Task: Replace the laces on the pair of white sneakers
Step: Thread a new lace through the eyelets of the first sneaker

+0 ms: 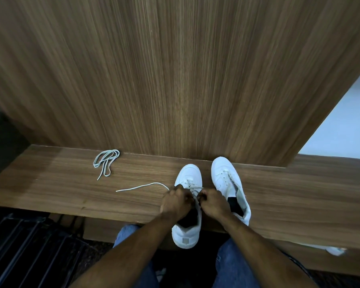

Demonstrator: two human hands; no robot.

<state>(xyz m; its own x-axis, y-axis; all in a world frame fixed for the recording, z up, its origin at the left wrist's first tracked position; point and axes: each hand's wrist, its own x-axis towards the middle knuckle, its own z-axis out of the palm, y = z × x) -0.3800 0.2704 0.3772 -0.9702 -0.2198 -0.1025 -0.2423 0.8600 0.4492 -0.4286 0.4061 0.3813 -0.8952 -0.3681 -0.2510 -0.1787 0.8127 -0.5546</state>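
Two white sneakers stand on a narrow wooden shelf (67,194), toes pointing away from me. The left sneaker (188,231) overhangs the shelf's front edge. The right sneaker (227,175) sits beside it. My left hand (176,202) and my right hand (213,202) are both over the left sneaker's eyelets, each pinched on its white lace (141,186). One free end of that lace trails left across the shelf. A second, loose lace (106,161) lies bundled at the back left of the shelf.
A tall wooden panel (175,80) rises right behind the shelf. A pale wall (345,132) shows at the right. Below the shelf are my knees in blue jeans (233,265) and a dark slatted object (29,246) at the lower left.
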